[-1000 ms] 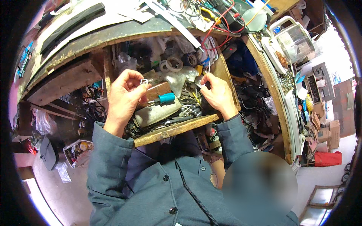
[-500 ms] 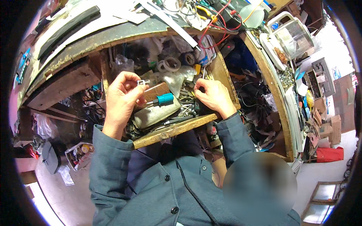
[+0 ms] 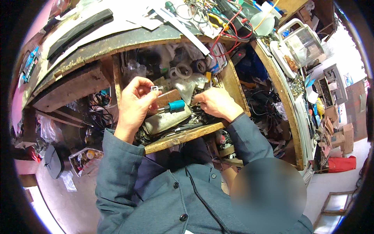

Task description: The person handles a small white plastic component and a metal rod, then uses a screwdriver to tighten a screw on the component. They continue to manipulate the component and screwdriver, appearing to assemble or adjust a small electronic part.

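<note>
My left hand is raised over the left part of an open wooden drawer. Its thumb and forefinger pinch a small white rectangular piece with an opening in it. A screwdriver with a teal handle lies across a pale oblong case, its shaft running toward the lower fingers of that hand; whether they grip it I cannot tell. My right hand is low over the drawer's right side, above loose small parts, fingers curled together. What those fingertips hold, if anything, is hidden.
Rolls of tape and clear plastic bags sit deeper in the drawer, by a brown block. Red cables hang over the bench edge. A clear-sided container stands right, and a tangle of cables fills the compartment beside the drawer.
The whole view has shifted slightly to the right. My right hand has moved left within the drawer, its fingers drawing nearer the screwdriver. The left hand keeps its pinch on the white piece.
</note>
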The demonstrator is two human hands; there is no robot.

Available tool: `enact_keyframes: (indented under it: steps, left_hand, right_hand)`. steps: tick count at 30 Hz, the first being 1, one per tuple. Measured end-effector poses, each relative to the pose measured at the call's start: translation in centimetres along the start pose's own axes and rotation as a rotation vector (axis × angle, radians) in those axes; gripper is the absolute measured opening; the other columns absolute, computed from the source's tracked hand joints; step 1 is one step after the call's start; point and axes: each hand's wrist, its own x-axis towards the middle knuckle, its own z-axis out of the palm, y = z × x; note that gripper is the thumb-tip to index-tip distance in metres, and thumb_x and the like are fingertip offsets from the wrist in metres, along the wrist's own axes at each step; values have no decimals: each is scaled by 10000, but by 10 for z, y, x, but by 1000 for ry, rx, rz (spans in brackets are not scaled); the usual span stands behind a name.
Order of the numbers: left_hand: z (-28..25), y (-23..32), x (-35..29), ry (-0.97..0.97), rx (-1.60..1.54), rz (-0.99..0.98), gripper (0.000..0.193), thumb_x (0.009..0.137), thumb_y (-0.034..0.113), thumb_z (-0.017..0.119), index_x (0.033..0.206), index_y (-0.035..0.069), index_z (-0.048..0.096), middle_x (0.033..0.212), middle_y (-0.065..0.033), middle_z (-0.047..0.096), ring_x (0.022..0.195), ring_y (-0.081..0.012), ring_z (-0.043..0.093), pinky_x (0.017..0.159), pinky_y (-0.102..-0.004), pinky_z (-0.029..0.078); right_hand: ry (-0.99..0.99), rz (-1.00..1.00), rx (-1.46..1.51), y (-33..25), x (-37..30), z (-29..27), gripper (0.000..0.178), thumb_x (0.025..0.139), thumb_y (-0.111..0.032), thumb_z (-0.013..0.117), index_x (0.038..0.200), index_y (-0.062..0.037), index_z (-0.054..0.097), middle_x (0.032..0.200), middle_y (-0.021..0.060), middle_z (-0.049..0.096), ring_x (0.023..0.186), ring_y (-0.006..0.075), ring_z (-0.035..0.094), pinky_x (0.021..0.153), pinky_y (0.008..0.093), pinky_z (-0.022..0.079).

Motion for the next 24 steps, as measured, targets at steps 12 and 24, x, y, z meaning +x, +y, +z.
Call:
enact_keyframes:
  steps: [12, 24]
  left_hand:
    - [-1, -4, 1, 0, 1, 6, 183, 891, 72, 699, 1017, 67, 566, 815, -16, 652, 618, -78, 598, 531, -219, 483]
    - [1, -1, -1, 22, 34, -6, 182, 892, 67, 692, 1055, 52, 615, 869, -21, 684, 624, -68, 587, 563, -221, 478]
  right_hand:
    - [39, -69, 193, 10, 31, 2, 609, 764, -72, 547, 1355, -218, 552, 1167, 144, 674, 983, 376, 659, 847, 458, 535]
    - [312, -115, 451, 16, 28, 7, 392, 788, -99, 564, 1154, -149, 694, 1038, 177, 709, 942, 371, 681, 846, 449, 550]
